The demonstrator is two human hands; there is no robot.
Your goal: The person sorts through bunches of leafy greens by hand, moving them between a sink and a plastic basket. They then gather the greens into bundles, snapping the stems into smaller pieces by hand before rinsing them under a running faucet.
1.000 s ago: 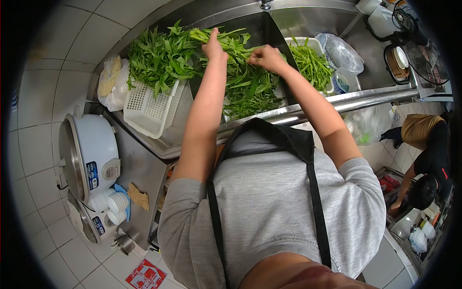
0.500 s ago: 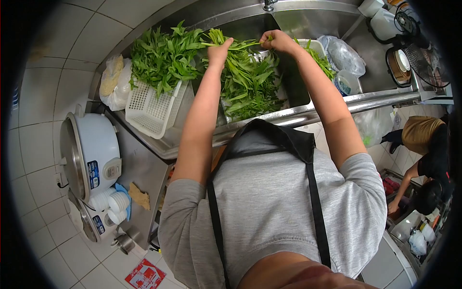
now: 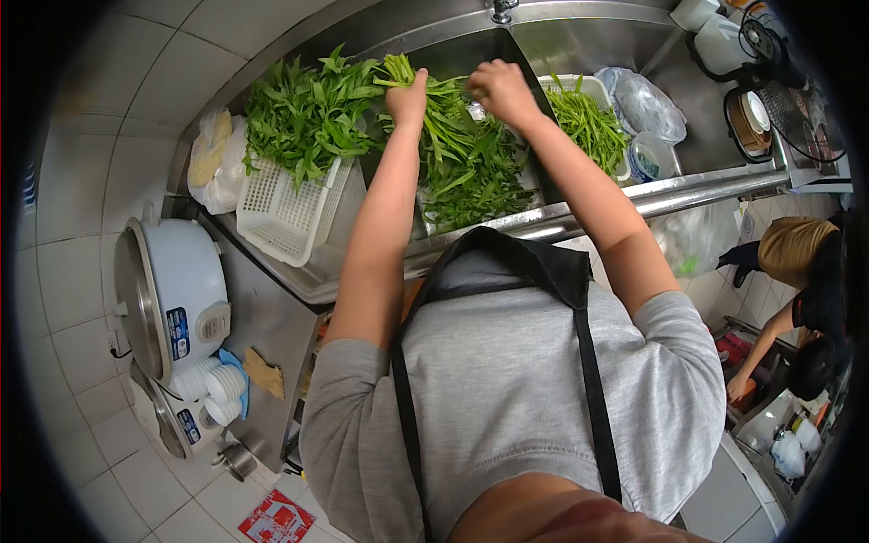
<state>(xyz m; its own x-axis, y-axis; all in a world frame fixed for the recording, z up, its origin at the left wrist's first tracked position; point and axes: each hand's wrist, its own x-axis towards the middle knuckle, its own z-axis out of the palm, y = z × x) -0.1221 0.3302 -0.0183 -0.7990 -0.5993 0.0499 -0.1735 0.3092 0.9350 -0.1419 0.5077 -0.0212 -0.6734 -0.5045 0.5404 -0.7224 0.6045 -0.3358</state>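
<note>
Both forearms point(image 3: 377, 217) stretch forward, the left hand point(image 3: 408, 98) closed in a grip, the right hand point(image 3: 504, 92) curled nearby.

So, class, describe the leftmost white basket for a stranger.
Find the steel sink across the top. At its left end, past the left hand, sits the basket. Unlike the basket further right, its near end shows bare, in front of leafy greens.

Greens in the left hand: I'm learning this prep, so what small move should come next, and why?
Perhaps pinch one stem of the greens with the right hand: the left hand grips them, and the right is close by, slightly blurred.
</note>
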